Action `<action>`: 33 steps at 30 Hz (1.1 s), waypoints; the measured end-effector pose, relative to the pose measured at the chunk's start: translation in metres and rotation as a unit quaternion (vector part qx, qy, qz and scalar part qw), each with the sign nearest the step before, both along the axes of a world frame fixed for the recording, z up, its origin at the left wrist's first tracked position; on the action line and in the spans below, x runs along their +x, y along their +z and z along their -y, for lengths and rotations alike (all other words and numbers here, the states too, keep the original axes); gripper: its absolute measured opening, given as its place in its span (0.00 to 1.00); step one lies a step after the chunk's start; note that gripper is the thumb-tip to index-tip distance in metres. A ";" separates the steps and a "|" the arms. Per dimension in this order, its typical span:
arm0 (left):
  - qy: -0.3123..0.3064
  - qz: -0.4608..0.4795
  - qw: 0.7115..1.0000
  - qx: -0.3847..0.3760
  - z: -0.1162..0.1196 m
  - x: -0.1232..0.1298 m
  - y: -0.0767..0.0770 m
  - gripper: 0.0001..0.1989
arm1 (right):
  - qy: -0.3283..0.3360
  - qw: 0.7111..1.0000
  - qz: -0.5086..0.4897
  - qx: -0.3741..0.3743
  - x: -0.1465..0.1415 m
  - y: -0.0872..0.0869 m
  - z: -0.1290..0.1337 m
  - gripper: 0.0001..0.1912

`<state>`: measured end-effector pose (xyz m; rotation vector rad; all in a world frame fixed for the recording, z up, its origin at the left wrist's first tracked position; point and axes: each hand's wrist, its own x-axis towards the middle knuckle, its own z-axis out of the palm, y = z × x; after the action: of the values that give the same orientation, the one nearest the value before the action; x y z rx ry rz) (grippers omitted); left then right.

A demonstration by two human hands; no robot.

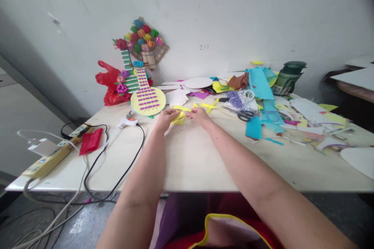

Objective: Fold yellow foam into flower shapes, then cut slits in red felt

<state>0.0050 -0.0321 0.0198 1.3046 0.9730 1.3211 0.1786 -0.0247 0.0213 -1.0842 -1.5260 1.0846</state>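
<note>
Both hands meet over the middle of the table, pinching a piece of yellow crepe paper (pixel 179 120). My left hand (pixel 167 119) grips its left side with fingers closed. From the other side my right hand (pixel 199 116) holds it, thumb and fingertips pressed together. Just beyond the right hand lie loose yellow strips (pixel 208 106). A round yellow paper craft with a long neck (pixel 148 102), banded with purple strips, leans to the left of the hands. Several paper flowers (pixel 143 37) in a bundle stand against the wall behind it.
A white glue gun (pixel 127 121) lies left, its black cord running to a power strip (pixel 55 155) beside red paper (pixel 90 141). Right are scissors (pixel 245 115), yarn (pixel 235 99), blue paper (pixel 260 83), scraps and a dark green bottle (pixel 288 79). The table's front edge is close.
</note>
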 end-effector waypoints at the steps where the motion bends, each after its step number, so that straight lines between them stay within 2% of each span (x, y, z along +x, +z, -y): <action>1: 0.000 0.000 1.000 0.001 0.000 0.001 0.000 0.14 | -0.004 1.000 -0.003 -0.006 -0.001 0.000 0.001 0.16; 7: 0.001 0.002 1.000 -0.005 0.001 0.003 0.002 0.19 | -0.008 0.999 -0.040 -0.020 -0.004 0.000 0.001 0.13; 11: 0.002 0.016 1.000 0.008 0.000 0.003 0.001 0.27 | -0.012 0.999 -0.048 -0.023 -0.005 0.000 0.001 0.12; 16: -0.033 0.029 0.998 0.034 0.001 0.003 0.001 0.39 | -0.010 0.998 -0.054 -0.032 -0.005 0.000 0.001 0.14; 20: -0.033 0.013 0.998 0.042 0.005 0.002 0.004 0.46 | 0.012 0.995 -0.070 -0.068 -0.001 0.002 -0.001 0.16; 24: -0.033 -0.015 0.999 0.033 0.008 0.003 0.006 0.47 | -0.009 0.993 -0.077 -0.084 0.004 0.005 -0.001 0.20; 30: -0.062 -0.046 0.997 0.027 0.011 0.006 0.009 0.47 | 0.047 0.998 -0.032 -0.037 0.002 0.002 0.001 0.15; 33: -0.067 -0.045 0.996 0.022 0.012 0.007 0.009 0.46 | 0.032 0.999 -0.016 -0.011 0.002 0.000 0.000 0.16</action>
<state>0.0119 -0.0440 0.0292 1.4491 0.9060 1.1965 0.1801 -0.0248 0.0213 -1.0331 -1.5356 1.1607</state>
